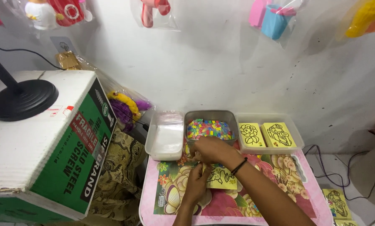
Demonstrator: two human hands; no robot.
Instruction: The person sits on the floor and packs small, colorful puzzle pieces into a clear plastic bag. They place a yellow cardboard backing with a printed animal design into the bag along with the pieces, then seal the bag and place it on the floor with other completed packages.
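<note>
A yellow card (223, 179) with a black line drawing lies on the pink flowered table (279, 167). My left hand (197, 181) comes up from the bottom edge and grips the card's left side. My right hand (212, 150), with a black band on its wrist, hovers just above the card at the front rim of the grey tub (210, 114) filled with small colourful pieces (208, 129). Its fingers curl downward, and whatever is under them is hidden.
A clear empty tub (165, 138) stands left of the grey one, and a clear tub (288, 121) holding two yellow cards stands right. A big white and green carton (49, 150) with a black lamp base fills the left. More yellow cards (337, 203) lie on the floor at right, near cables.
</note>
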